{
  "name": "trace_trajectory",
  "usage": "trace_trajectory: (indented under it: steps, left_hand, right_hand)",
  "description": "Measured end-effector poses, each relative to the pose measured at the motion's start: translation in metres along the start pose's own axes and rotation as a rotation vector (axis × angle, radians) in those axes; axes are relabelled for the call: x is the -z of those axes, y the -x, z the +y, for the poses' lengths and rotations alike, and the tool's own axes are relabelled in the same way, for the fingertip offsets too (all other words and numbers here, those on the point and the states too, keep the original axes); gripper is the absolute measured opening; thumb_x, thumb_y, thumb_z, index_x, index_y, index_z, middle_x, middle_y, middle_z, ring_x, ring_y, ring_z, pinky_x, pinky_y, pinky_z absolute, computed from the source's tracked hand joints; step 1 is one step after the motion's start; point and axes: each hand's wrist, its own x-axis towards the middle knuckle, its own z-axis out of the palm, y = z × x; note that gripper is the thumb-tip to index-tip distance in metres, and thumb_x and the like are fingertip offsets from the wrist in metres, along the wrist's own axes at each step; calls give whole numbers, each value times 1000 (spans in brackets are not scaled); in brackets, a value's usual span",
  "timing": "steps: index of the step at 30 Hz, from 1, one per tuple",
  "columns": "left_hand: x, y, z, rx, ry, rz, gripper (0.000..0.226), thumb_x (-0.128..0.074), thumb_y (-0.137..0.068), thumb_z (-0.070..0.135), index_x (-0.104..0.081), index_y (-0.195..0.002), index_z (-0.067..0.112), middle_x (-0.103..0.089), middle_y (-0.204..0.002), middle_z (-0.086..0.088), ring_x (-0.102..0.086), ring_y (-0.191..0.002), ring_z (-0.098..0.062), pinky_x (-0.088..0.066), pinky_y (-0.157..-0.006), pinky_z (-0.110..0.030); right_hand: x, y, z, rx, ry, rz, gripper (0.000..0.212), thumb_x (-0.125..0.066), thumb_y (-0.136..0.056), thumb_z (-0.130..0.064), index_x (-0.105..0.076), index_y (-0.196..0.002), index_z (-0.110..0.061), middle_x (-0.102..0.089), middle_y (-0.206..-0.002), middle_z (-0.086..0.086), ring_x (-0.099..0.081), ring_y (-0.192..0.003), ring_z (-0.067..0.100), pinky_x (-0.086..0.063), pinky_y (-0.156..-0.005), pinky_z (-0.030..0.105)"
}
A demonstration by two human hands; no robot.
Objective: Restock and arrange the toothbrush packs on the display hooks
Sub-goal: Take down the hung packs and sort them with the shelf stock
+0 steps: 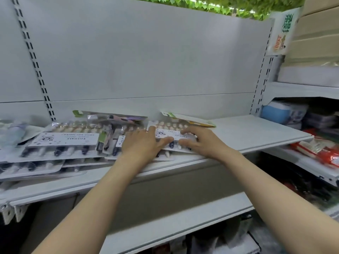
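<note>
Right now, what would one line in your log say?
stage: gathering stock | left hand: on toothbrush pack | right hand: on same pack | pack: flat on shelf | hooks: none seen

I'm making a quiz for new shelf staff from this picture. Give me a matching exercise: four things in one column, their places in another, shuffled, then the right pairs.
Things:
1. toothbrush pack under both hands
2. blue container
3. red packets
4. green leaves

Places:
A. top edge, above the back panel
B. lower shelf at far right
C. middle of the white shelf
D. neighbouring shelf at right, beside the slotted upright

Pairs: 1-C, 2-D, 3-B, 4-A
</note>
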Motion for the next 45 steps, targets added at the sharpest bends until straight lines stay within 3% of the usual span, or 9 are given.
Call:
trace_trajectory:
  steps: [9,15,21,31,33,37,39,41,45]
  left_hand:
    - [17,7,23,114,501,294,63,-60,-81,67,-59,-128,25,-59,-128,-9,-52,-121,-26,-41,-97,-36]
    - [26,9,49,102,686,487,55,-78,-78,42,-65,-124,15,-64,-126,2,-52,-122,-13,-36,-95,-19]
    - [29,14,61,111,697,682,48,-82,-77,25,-68,-122,12,-67,-119,-1,-49,-108,1,-28,-86,5]
    - [34,42,56,224,841,1010,42,-77,-84,20,-65,-124,17,-64,-115,7,-57,-107,-2,-41,-93,-7]
    - [35,45,56,227,849,1044,41,-78,-82,19,-64,-121,20,-62,-112,9,-57,-105,-2,-42,-93,-9]
    - [36,50,55,298,922,998,55,-81,-79,24,-51,-124,32,-60,-113,17,-57,-105,4,-45,-89,-16]
    - [35,50,50,354,915,879,68,-83,-77,25,-44,-134,30,-57,-112,17,-57,-97,9,-42,-81,-9]
    - [30,46,41,415,820,697,76,-85,-74,34,-43,-137,29,-58,-114,14,-59,-99,-3,-47,-87,-22]
    - [17,37,35,468,734,453,46,-80,-74,43,-58,-110,26,-67,-96,13,-64,-93,-16,-48,-78,-35]
  right_hand:
    - [8,-12,7,110,-248,46,50,-78,-79,-52,-69,-121,-26,-67,-118,-12,-59,-113,3,-52,-97,33]
    - [15,-13,15,159,-300,56,42,-78,-82,-44,-71,-117,-22,-67,-115,-9,-53,-99,-20,-43,-81,4]
    - [20,-17,10,198,-384,50,47,-78,-83,-43,-67,-122,-20,-63,-121,-8,-59,-116,9,-54,-98,31]
    - [2,-27,-2,116,-568,5,72,-76,-85,-44,-44,-145,-23,-49,-143,-6,-51,-127,11,-42,-93,18]
    - [-2,-30,-9,64,-698,-34,75,-79,-83,-42,-40,-146,-26,-50,-145,-4,-59,-120,11,-48,-94,25]
    - [-6,-35,-11,35,-868,-17,81,-85,-79,-28,-38,-145,-29,-55,-136,-3,-66,-108,14,-54,-91,32]
    - [-6,-37,-8,51,-870,33,84,-87,-76,-23,-39,-145,-31,-56,-128,-14,-65,-111,16,-56,-92,36]
    - [-2,-39,-2,75,-799,111,89,-89,-73,-23,-39,-146,-34,-52,-133,-16,-63,-112,15,-58,-90,35]
    - [10,-49,9,126,-711,185,94,-91,-71,-28,-38,-147,-35,-47,-143,-10,-60,-113,13,-57,-90,35]
